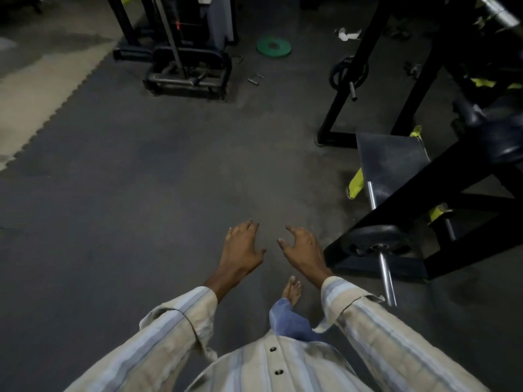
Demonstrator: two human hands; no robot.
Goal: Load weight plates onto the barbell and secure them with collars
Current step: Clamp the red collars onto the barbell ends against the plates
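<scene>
My left hand (242, 247) and my right hand (302, 247) hang side by side over the dark rubber floor, fingers spread, both holding nothing. A black weight plate (370, 241) sits on a chrome storage peg (387, 277) of the black rack, just right of my right hand. Far ahead a green weight plate (273, 46) lies flat on the floor. Another black plate (343, 70) hangs on a rack post at the upper right. A chrome barbell sleeve (499, 11) shows in the top right corner. Small metal collars (255, 79) lie on the floor near the green plate.
A black bench frame with a grey step plate (392, 162) fills the right side. A black machine base (186, 72) stands at the top centre. Tan floor mats (36, 89) border the dark floor at the left. My bare foot (291, 291) is below my hands.
</scene>
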